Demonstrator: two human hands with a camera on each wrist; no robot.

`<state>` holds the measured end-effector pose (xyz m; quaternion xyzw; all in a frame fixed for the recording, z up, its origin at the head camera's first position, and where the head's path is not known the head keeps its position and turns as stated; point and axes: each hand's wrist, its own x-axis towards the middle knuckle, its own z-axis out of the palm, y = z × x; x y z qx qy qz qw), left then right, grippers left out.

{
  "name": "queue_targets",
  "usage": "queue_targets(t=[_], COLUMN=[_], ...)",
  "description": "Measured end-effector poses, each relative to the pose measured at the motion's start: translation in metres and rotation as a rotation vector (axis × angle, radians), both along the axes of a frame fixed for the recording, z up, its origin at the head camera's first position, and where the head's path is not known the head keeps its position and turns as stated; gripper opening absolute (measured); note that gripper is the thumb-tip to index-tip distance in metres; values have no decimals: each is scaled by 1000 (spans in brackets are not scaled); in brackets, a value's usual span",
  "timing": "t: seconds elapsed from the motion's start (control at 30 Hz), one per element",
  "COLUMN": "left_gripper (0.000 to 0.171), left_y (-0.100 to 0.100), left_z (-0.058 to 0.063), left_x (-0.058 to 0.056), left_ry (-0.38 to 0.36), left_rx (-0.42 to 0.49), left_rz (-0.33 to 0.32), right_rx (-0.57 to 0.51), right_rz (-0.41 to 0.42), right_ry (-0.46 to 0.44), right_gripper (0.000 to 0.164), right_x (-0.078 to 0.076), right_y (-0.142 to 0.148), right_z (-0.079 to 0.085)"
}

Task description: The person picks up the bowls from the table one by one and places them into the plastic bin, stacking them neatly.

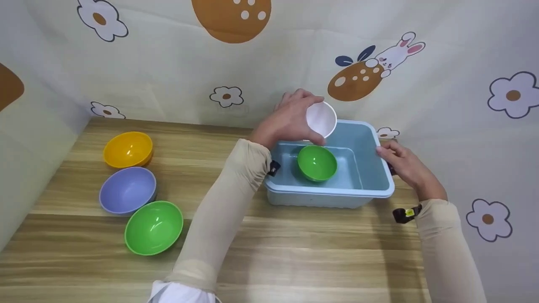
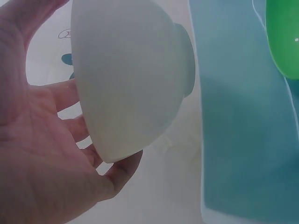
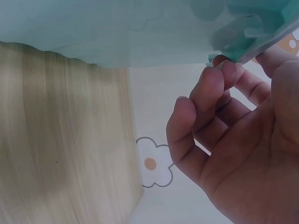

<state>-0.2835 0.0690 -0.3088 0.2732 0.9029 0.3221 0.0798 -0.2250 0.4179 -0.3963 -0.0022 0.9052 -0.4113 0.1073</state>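
Left hand grips a tilted white bowl by its rim, near the back of a blue tub; height above it hard to judge. Right hand pinches the tub's right rim, fingers curled. Small green bowl inside tub. Left on table: orange bowl, purple bowl, larger green bowl.

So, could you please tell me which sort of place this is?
Perhaps a makeshift tabletop recording corner, though I cannot be certain: a wood-grain table stands against a printed backdrop, and a small black device is worn near the right hand.
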Motion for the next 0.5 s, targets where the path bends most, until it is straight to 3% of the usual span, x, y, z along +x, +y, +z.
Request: queue_targets(t=[0.5], left_gripper=[100], left_y=[17], left_z=[-11], left_x=[-3], left_ry=[-38], left_rx=[-41], left_rz=[-46], right_rx=[24], right_rz=[11], right_ry=[5], right_gripper=[53], right_x=[1], right_y=[-1], right_z=[1])
